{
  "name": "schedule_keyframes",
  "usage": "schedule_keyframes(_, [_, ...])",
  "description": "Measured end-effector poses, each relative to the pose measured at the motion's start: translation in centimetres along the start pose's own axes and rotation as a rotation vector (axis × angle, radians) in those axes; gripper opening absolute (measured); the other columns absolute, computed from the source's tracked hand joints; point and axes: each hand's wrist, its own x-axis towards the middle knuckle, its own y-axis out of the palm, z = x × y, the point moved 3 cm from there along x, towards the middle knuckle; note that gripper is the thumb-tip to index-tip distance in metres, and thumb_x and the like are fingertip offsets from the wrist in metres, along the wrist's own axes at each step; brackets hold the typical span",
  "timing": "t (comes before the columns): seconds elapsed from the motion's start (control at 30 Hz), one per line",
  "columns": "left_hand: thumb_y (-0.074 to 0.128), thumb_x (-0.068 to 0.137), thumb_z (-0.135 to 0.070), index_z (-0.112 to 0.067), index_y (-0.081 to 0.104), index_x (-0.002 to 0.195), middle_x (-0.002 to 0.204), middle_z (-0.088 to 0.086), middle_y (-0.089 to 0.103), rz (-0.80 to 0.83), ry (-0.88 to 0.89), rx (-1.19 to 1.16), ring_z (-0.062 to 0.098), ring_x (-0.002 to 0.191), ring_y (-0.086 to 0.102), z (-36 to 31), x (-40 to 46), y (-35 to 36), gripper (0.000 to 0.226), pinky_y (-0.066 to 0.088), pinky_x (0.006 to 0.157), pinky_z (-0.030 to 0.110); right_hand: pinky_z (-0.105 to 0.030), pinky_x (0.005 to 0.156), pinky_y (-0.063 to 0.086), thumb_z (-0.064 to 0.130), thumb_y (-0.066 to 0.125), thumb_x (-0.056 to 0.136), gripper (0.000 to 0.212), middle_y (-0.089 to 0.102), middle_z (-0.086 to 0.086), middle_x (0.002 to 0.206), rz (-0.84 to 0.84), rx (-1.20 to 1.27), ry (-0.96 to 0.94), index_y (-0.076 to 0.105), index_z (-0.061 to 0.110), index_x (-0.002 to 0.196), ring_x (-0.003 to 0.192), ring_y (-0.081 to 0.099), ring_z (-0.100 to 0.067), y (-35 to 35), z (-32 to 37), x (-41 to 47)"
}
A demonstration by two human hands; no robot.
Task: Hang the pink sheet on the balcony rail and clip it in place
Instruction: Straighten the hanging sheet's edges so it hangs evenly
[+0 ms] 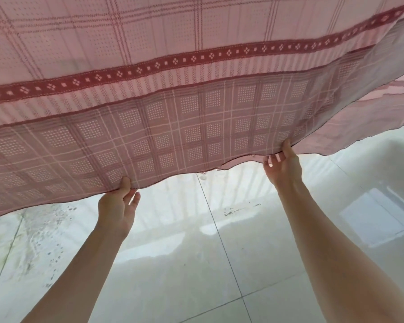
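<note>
The pink sheet (173, 89), checked with a dark red patterned band, fills the upper half of the head view and hangs in two layers. My left hand (117, 206) pinches its lower hem at centre left, thumb on the near side of the cloth. My right hand (282, 164) holds the same hem further right, thumb on the near face and fingers behind the cloth. Water drips from the hem between my hands. The balcony rail is hidden behind the sheet, and no clips are in view.
Below the sheet lies a wet, glossy floor of pale tiles (196, 264) with dark specks at the left. A low white wall (371, 150) runs along the right side.
</note>
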Motion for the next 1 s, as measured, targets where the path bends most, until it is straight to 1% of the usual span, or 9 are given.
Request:
schedule_keyframes(0.07, [0.052,0.092,-0.008,-0.020,0.057,0.083,0.058,-0.017,0.065,0.004,0.013,0.009,0.004,0.070,0.054,-0.1,0.1,0.2,0.017,0.042,0.074,0.023,-0.023,0.065,0.043,0.027,0.056,0.093,0.008,0.058,0.008,0.088,-0.006,-0.013,0.002,0.061,0.021,0.094,0.082,0.054,-0.010,-0.9,-0.8,0.3])
schedule_keyframes(0.27, [0.050,0.093,-0.008,-0.020,0.058,0.087,0.064,-0.017,0.068,0.056,0.039,0.018,0.005,0.080,0.057,-0.1,0.0,0.3,0.016,0.045,0.077,0.025,-0.024,0.066,0.042,0.028,0.054,0.094,0.010,0.057,0.010,0.089,-0.013,-0.034,-0.009,0.061,0.021,0.093,0.084,0.052,-0.009,-1.8,-1.8,1.3])
schedule_keyframes(0.47, [0.051,0.092,-0.007,-0.021,0.058,0.086,0.062,-0.016,0.065,0.069,0.034,-0.008,0.002,0.066,0.057,-0.5,0.1,0.4,0.018,0.045,0.074,0.024,-0.027,0.074,0.044,0.027,0.055,0.093,0.009,0.058,0.008,0.099,-0.037,-0.008,0.037,0.060,0.021,0.096,0.094,0.054,-0.010,-2.7,-2.9,1.0])
schedule_keyframes(0.6, [0.051,0.092,-0.006,-0.020,0.057,0.083,0.061,-0.016,0.065,0.102,0.048,-0.015,0.004,0.072,0.055,-1.1,-0.4,1.0,0.018,0.044,0.077,0.024,-0.028,0.074,0.045,0.026,0.054,0.093,0.010,0.057,0.004,0.103,-0.074,-0.004,0.042,0.059,0.019,0.098,0.097,0.054,-0.012,-3.7,-3.1,0.5])
schedule_keyframes(0.7, [0.051,0.092,-0.007,-0.018,0.057,0.079,0.060,-0.014,0.065,0.112,0.022,-0.020,0.002,0.067,0.055,-0.8,-0.9,1.4,0.018,0.043,0.074,0.023,-0.030,0.073,0.047,0.029,0.051,0.095,0.015,0.058,0.003,0.106,-0.075,0.034,0.056,0.058,0.019,0.104,0.098,0.055,-0.014,-3.5,-2.8,0.3])
schedule_keyframes(0.77, [0.052,0.092,-0.008,-0.017,0.056,0.077,0.059,-0.012,0.064,0.111,-0.005,-0.041,0.004,0.066,0.054,-0.5,-1.3,1.5,0.018,0.042,0.071,0.023,-0.034,0.077,0.048,0.034,0.054,0.093,0.024,0.057,0.001,0.114,-0.042,0.113,0.103,0.058,0.017,0.109,0.104,0.055,-0.018,-2.8,-2.8,-0.2])
schedule_keyframes(0.83, [0.052,0.092,-0.007,-0.016,0.056,0.077,0.059,-0.011,0.065,0.123,-0.027,-0.067,0.006,0.071,0.053,-0.2,-1.7,1.6,0.018,0.042,0.071,0.024,-0.038,0.089,0.047,0.041,0.057,0.089,0.032,0.055,-0.001,0.122,0.035,0.192,0.156,0.059,0.018,0.112,0.113,0.053,-0.020,-1.6,-3.1,-1.2])
schedule_keyframes(0.9, [0.052,0.091,-0.006,-0.017,0.056,0.075,0.061,-0.010,0.065,0.154,-0.044,-0.091,0.008,0.074,0.054,0.0,-2.0,1.7,0.019,0.042,0.073,0.025,-0.044,0.102,0.041,0.046,0.061,0.084,0.043,0.054,-0.003,0.128,0.149,0.282,0.194,0.058,0.019,0.118,0.119,0.052,-0.024,0.1,-3.6,-2.7])
schedule_keyframes(1.0, [0.053,0.090,-0.009,-0.019,0.056,0.077,0.070,-0.008,0.062,0.192,-0.084,-0.212,0.009,0.082,0.058,-0.1,-2.4,1.2,0.017,0.044,0.081,0.029,-0.046,0.102,0.041,0.043,0.067,0.076,0.048,0.058,-0.002,0.128,0.250,0.330,0.234,0.060,0.018,0.116,0.119,0.055,-0.024,2.0,-4.8,-5.0])
